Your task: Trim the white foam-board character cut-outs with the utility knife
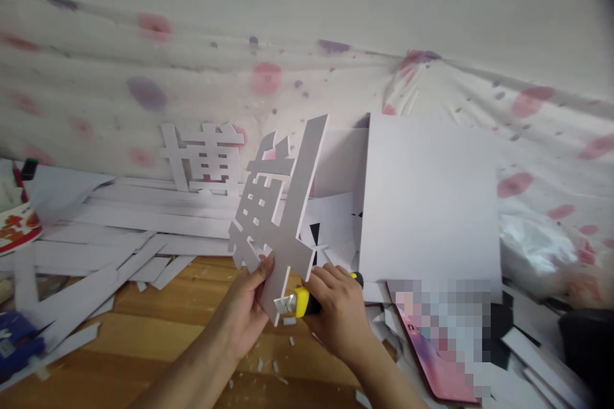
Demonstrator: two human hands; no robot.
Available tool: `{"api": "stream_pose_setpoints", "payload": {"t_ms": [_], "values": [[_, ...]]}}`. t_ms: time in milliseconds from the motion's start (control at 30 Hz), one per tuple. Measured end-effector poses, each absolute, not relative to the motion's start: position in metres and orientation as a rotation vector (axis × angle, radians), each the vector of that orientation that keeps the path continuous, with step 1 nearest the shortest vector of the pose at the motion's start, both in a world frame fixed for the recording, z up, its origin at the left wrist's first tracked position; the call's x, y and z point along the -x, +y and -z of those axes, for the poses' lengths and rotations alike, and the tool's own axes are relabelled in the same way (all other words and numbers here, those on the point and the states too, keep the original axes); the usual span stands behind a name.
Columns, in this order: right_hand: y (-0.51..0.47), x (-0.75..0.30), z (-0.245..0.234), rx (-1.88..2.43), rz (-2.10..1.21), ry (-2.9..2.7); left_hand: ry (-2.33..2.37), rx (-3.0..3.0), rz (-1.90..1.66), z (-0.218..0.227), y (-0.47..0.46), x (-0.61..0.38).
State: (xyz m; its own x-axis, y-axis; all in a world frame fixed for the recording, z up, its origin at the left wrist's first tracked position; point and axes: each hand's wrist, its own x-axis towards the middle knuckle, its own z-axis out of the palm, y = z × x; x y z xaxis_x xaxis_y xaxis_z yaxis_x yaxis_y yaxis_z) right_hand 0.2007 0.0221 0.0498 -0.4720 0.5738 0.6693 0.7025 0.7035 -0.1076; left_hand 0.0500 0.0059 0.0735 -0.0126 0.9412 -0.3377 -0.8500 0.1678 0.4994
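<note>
My left hand point(247, 306) is closed on a white foam board character cutout point(292, 217), with the thumb pressed on its face. The cutout is tilted up above the wooden table point(192, 345). In my right hand point(338, 306) is a yellow and black utility knife point(302, 302), its blade beside the cutout's lower end; whether it touches the edge I cannot tell. My right fingers also lie close to the cutout's side arm. A second white character cutout point(206, 159) stands upright against the patterned curtain behind.
White board strips point(139, 226) are piled at the left and back. A large white board point(432, 198) leans upright at the right, a pink pad point(446, 364) before it. At the left are a blue tape dispenser point(19, 345) and a printed tub point(19, 226). Small scraps litter the table.
</note>
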Motion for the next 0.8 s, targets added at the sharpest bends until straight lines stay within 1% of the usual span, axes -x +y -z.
{"api": "stream_pose_setpoints", "payload": {"t_ms": [200, 400, 800], "values": [[0.0263, -0.2052, -0.0516, 1.002, 0.246, -2.144, 0.716, -0.195, -1.412, -0.0753, 0.0035, -0.0520], [0.0204, -0.2016, -0.0557, 0.892, 0.244, -2.214, 0.690, -0.206, -1.394, -0.0730, 0.0022, -0.0537], [0.0225, -0.2050, -0.0595, 0.908, 0.259, -2.182, 0.689, -0.270, -1.403, -0.0699, 0.0019, -0.0576]]}}
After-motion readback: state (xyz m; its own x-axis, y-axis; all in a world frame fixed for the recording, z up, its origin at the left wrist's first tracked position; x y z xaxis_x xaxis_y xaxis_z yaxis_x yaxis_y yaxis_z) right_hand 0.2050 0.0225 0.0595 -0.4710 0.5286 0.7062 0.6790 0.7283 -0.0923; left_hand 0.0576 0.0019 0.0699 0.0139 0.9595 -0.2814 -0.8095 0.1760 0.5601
